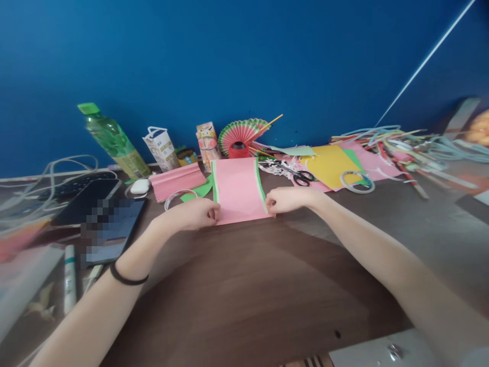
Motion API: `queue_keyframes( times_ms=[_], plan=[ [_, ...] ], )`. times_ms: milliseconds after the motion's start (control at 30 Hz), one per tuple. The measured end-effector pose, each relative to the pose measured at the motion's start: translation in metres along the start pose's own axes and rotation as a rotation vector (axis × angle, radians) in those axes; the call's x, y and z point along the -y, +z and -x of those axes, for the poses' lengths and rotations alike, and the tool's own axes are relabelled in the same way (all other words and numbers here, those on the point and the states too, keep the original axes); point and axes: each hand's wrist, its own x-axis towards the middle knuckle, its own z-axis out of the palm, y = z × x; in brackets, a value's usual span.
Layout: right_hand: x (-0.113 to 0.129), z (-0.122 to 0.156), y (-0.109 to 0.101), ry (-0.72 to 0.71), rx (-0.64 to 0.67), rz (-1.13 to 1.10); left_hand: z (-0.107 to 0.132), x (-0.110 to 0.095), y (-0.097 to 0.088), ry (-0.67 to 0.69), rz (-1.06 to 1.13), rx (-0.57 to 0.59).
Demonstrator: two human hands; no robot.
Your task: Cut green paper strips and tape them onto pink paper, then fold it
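A sheet of pink paper (pixel 239 191) with green and white strips along both sides lies in front of me on the dark wooden table (pixel 237 285). My left hand (pixel 202 211) pinches its near left corner, the fingers closed. At the near right corner, my right hand (pixel 280 200) grips the sheet's edge between closed fingers. Close to my left hand are a roll of tape (pixel 168 202), a piece of green paper (pixel 200 191) and a pleated pink paper (pixel 179 182). Black-handled scissors (pixel 303 177) rest beyond my right hand.
Against the blue wall stand a green bottle (pixel 114 140), a white carton (pixel 162 149) and a pleated paper fan (pixel 240 135). Yellow paper (pixel 326 165), another tape roll (pixel 357 182) and tangled paper strips (pixel 397 148) lie right. A tablet (pixel 126 224) and marker (pixel 70 278) lie left.
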Motion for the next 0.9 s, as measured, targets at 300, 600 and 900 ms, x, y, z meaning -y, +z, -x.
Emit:
queue_keyframes(
  times_ms=[300,600,900],
  plan=[
    [-0.003,-0.003,0.002,-0.015,-0.003,-0.003,-0.004,0.009,-0.002,0.051,0.095,0.055],
    [-0.002,-0.004,0.003,0.004,0.000,-0.012,-0.004,0.009,0.000,0.027,0.053,0.059],
    [-0.002,-0.003,0.003,0.012,-0.003,-0.020,-0.005,0.010,0.002,0.022,0.044,0.041]
  ],
)
